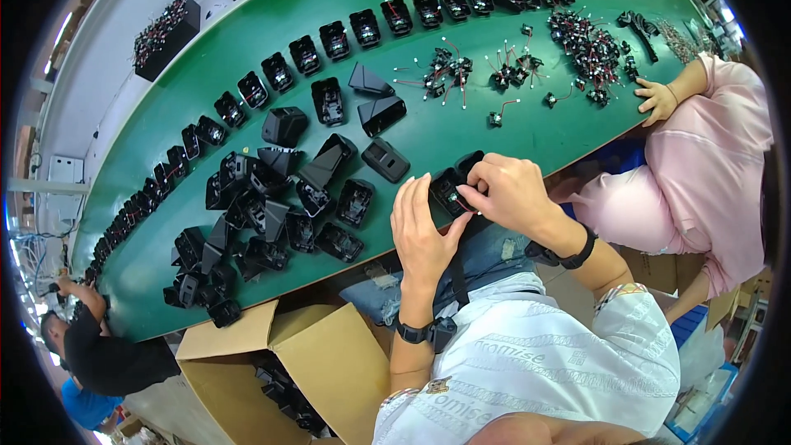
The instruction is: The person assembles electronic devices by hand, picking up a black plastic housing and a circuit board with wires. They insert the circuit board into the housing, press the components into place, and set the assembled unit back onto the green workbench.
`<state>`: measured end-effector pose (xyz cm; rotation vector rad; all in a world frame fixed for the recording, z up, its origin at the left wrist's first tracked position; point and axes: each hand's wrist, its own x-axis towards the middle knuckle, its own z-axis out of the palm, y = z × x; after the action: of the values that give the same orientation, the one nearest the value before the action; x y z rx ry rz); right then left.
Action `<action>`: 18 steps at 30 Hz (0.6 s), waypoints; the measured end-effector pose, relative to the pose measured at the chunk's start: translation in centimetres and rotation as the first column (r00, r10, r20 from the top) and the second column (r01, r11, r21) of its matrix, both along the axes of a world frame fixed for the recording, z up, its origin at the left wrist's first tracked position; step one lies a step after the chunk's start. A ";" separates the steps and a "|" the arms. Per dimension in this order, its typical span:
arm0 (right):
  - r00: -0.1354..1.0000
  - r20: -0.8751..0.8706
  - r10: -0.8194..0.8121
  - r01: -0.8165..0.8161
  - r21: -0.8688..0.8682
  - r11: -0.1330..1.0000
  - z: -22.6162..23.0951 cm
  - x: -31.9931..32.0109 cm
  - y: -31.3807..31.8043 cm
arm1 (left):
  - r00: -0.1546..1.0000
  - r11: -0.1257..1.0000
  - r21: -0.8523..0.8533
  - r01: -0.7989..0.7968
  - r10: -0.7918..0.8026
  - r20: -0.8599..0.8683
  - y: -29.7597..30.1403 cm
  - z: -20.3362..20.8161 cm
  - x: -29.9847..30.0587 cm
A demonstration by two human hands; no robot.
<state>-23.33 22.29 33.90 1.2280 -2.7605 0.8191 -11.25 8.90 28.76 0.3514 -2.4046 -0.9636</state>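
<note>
At the table's near edge, my left hand [422, 227] cups the side of an open black plastic housing [446, 188], its fingers straight along one wall and its thumb at the near end. My right hand [512, 191] reaches over the same housing, thumb and index finger pinched together inside it. A bit of red wire shows by the fingertips; whatever the pinch holds is hidden. Another black housing [470, 161] sits just behind, partly covered by the right hand. To the left lies a closed-looking black case piece [386, 160] with cut-outs.
Black housings [363, 28] line the green table's [527, 128] far side. More housings [272, 206] are heaped left. Small wired parts [585, 45] lie in piles at right, near a co-worker's hand [657, 100]. A cardboard box [334, 354] with black pieces stands below the edge.
</note>
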 end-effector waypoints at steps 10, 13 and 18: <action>0.973 0.060 -0.224 0.225 -0.014 0.974 -0.6 1.2 -1.9 | 0.993 0.995 -0.017 -0.102 0.100 -0.069 0.8 -0.5 -0.6; 0.966 0.072 -0.250 0.253 -0.043 0.966 -1.0 1.4 -1.7 | 0.992 0.993 -0.039 -0.113 0.111 -0.055 1.0 -0.4 -0.8; 0.961 0.079 -0.266 0.277 -0.196 0.941 -1.3 2.8 -2.4 | 0.996 0.991 -0.096 -0.092 0.091 -0.016 0.9 -0.3 -0.6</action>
<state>-20.55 19.93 32.63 0.7800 -2.7122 1.0835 -11.87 9.79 28.47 0.4156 -2.3927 -0.8036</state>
